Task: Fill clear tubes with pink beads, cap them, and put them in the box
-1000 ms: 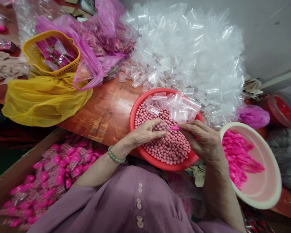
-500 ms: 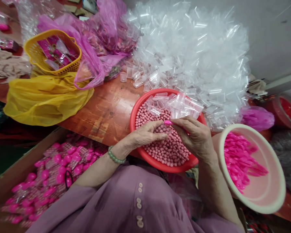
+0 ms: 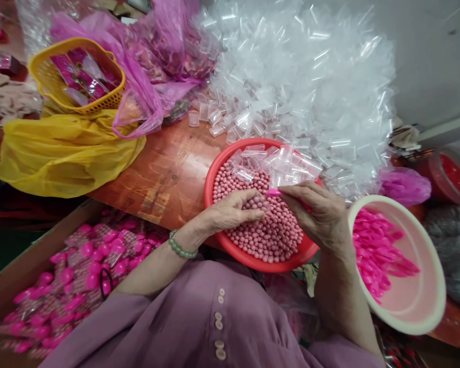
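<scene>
A red bowl (image 3: 214,176) full of small pink balls (image 3: 276,235) sits at the table's near edge, with clear plastic tubes (image 3: 279,161) piled on its far side. My left hand (image 3: 230,210) rests on the balls, fingers curled round a clear tube that I can barely make out. My right hand (image 3: 314,212) is just to its right, pinching a bright pink cap (image 3: 273,192) at the tube's mouth. Both hands meet over the middle of the bowl.
A large heap of clear tubes (image 3: 302,82) fills the back. A cream basin (image 3: 433,286) of pink caps stands at right. A yellow basket (image 3: 42,87), yellow bag (image 3: 65,153) and pink bags (image 3: 149,61) lie at left. A box of filled pink-capped tubes (image 3: 80,266) sits below.
My right hand has brought the pink cap up and left toward the tube in my left hand. My left hand has stayed in place on the balls.
</scene>
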`<state>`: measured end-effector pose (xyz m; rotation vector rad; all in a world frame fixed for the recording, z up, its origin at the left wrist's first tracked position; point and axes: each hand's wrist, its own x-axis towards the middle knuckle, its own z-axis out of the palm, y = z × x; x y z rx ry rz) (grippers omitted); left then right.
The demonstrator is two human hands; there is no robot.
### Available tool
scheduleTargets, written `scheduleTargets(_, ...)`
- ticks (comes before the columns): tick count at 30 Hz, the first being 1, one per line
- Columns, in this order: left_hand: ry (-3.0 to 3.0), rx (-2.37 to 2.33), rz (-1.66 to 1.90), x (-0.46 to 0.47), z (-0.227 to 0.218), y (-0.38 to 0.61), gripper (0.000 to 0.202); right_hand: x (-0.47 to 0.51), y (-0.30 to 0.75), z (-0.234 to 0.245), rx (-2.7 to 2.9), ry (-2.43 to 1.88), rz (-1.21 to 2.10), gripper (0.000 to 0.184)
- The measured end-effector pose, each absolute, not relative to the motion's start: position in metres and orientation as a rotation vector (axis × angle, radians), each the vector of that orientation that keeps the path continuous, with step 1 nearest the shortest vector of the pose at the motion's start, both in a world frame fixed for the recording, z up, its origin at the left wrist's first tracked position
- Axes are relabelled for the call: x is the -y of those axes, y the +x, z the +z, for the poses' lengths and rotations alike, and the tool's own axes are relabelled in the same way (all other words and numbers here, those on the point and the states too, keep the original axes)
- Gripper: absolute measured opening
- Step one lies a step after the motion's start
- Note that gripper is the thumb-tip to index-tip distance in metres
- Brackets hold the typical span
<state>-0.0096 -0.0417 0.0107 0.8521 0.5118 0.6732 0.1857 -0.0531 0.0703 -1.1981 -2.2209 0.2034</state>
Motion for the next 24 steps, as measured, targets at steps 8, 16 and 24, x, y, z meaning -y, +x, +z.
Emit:
scheduleTargets(8,0.887,-0.512,0.656,0.042,0.008,-0.010,0.022,0.053,0.183,0.067,2.279,-1.165,0.380,0.018)
scheduleTargets(16,0.948,-0.541,0.657,0.042,0.012,-0.011,0.022,0.059,0.195,0.072,2.267,-1.221,0.430,0.016)
scheduleTargets(24,1.120,-0.566,0.630,0.040,0.005,-0.010,0.017,0.055,0.194,0.073,2.281,-1.246,0.584,0.012)
